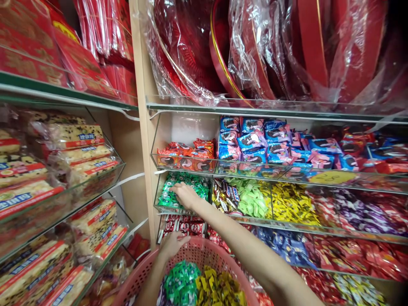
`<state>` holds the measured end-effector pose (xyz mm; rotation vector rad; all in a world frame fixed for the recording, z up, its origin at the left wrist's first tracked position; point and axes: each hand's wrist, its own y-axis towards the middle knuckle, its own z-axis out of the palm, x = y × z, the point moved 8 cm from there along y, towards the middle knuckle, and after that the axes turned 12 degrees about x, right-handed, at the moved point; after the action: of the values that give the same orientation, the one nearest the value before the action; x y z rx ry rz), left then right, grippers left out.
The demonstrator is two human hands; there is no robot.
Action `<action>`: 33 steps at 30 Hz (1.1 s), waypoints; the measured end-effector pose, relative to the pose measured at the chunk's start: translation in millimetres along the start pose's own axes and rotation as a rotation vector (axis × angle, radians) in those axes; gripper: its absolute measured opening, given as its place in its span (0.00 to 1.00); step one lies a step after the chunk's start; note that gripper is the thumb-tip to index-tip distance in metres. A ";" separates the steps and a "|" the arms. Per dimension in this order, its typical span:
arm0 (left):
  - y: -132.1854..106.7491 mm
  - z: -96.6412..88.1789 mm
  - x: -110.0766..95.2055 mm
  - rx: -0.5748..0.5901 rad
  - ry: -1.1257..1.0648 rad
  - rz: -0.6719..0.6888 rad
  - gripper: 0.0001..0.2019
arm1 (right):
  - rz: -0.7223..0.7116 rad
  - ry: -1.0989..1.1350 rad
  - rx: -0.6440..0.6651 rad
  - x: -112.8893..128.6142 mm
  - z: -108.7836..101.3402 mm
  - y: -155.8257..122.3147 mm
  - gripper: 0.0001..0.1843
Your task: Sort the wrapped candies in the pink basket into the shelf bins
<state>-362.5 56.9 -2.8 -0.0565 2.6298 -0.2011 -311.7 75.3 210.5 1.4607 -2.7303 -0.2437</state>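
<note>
My right hand [185,195] rests palm down on green-and-white wrapped sweets [183,191] in a clear acrylic shelf bin [165,203]. Its fingertips sink among the wrappers, so I cannot tell whether it holds any. My left hand [174,246] curls over the rim of a pink plastic mesh basket [197,250], gripping it just below the shelf. Inside the basket lie a heap of green wrapped sweets [181,284] and a heap of yellow wrapped sweets [219,289].
Next to the green bin are bins of mixed packets, light green sweets and yellow sweets [295,204]. Oreo-style biscuit packets [255,142] fill the shelf above. Bagged pastries [60,157] stand on shelves at left, and red plastic-wrapped round boxes [255,51] sit on top.
</note>
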 end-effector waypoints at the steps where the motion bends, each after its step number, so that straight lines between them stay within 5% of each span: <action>1: 0.2 0.2 0.4 0.002 -0.004 -0.002 0.25 | -0.008 -0.023 0.030 0.4 4.5 3.5 0.21; 12: 2.3 0.3 2.2 0.005 0.014 -0.018 0.26 | -0.011 -0.018 -0.051 -5.3 11.7 5.0 0.13; 18: 0.6 0.0 -0.5 0.009 0.013 -0.002 0.26 | 0.008 0.259 -0.280 -24.6 0.8 -10.8 0.09; 21: 0.5 -0.1 -1.3 0.006 0.016 0.009 0.26 | 0.027 0.501 -0.456 -34.2 -9.8 -24.9 0.07; 24: 1.4 0.4 -0.3 0.007 0.017 0.004 0.27 | 0.106 0.974 -0.590 -43.8 -5.9 -46.6 0.05; 28: 3.3 0.8 0.5 0.018 0.019 0.000 0.27 | 0.211 1.747 -0.534 -30.7 29.7 -81.2 0.16; 33: 3.2 -1.0 -2.5 0.027 0.017 0.012 0.25 | 0.279 2.027 -0.501 -10.6 50.5 -124.1 0.20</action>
<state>-360.9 60.4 -1.3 -0.0297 2.6427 -0.2339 -208.9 22.5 142.0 0.4075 -0.9648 0.3679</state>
